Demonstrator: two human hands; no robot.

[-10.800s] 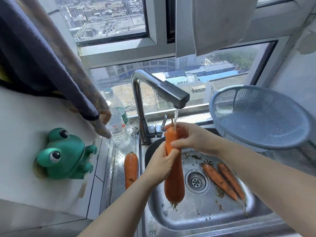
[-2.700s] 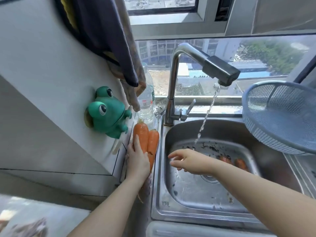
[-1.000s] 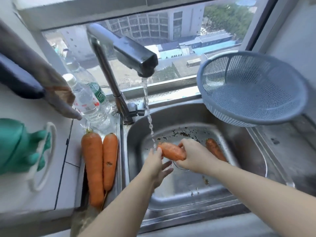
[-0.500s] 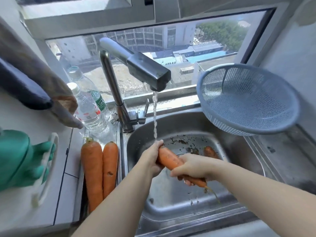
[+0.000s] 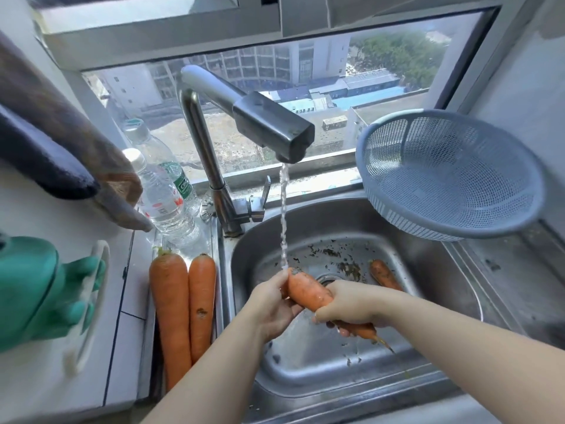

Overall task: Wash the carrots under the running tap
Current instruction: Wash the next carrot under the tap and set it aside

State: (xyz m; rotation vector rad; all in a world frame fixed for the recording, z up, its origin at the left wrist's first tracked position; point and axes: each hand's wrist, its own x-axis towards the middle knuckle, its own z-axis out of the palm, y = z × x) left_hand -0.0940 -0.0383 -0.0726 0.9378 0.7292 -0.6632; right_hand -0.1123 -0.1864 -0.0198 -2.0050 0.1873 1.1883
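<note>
Carrot (image 5: 307, 290) gripped in both hands over the sink (image 5: 305, 371), under the running tap (image 5: 272, 127).
Above the sink's basin, the left hand (image 5: 272, 304) wraps the carrot's thick end, where the water stream (image 5: 283, 221) lands, and the right hand (image 5: 351, 304) clasps its tapered end. Two washed-looking carrots (image 5: 169, 307) lie just left of the sink, a soiled carrot (image 5: 382, 273) lies at the basin's far side, and a blue colander (image 5: 449, 175) perches at the sink's far right edge.

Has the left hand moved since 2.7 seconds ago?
Yes: left hand went right, off the counter carrots, over the sink, holding a carrot under the tap.
</note>
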